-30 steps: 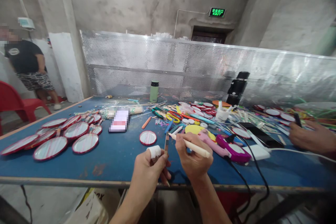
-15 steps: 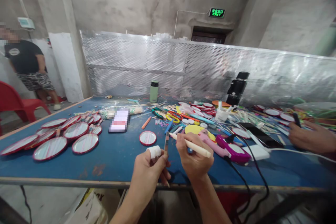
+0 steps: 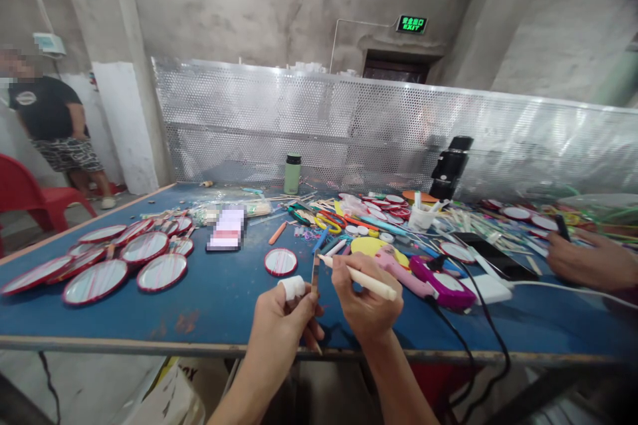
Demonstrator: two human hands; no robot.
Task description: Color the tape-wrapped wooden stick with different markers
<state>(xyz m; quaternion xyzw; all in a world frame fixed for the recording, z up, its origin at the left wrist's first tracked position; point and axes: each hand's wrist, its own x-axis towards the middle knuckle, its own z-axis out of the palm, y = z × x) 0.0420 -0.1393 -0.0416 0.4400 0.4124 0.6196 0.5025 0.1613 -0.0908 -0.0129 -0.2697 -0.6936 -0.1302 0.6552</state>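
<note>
My left hand (image 3: 294, 315), with a white wrap on one finger, is closed around a thin wooden stick (image 3: 316, 271) held upright near the table's front edge. Brown colour shows on part of the stick. In my right hand (image 3: 371, 299) is a cream-coloured marker pen (image 3: 366, 280), its tip pointing left at the upper part of the stick. Whether the tip touches the wood I cannot tell. Just beyond my left hand lies a round red-rimmed disc (image 3: 280, 261). A pink and purple glue gun (image 3: 406, 272) rests to the right of my right hand.
Several red-rimmed discs (image 3: 97, 281) are piled at left, near a phone (image 3: 226, 227). Markers, scissors (image 3: 329, 220) and sticks crowd the middle. A green bottle (image 3: 293, 174) stands behind. Black cables (image 3: 491, 339) hang over the front edge. At right is another person's hand (image 3: 578, 257).
My right hand and the marker have shifted very slightly left and down along the stick. My left hand holds the stick almost unmoved.
</note>
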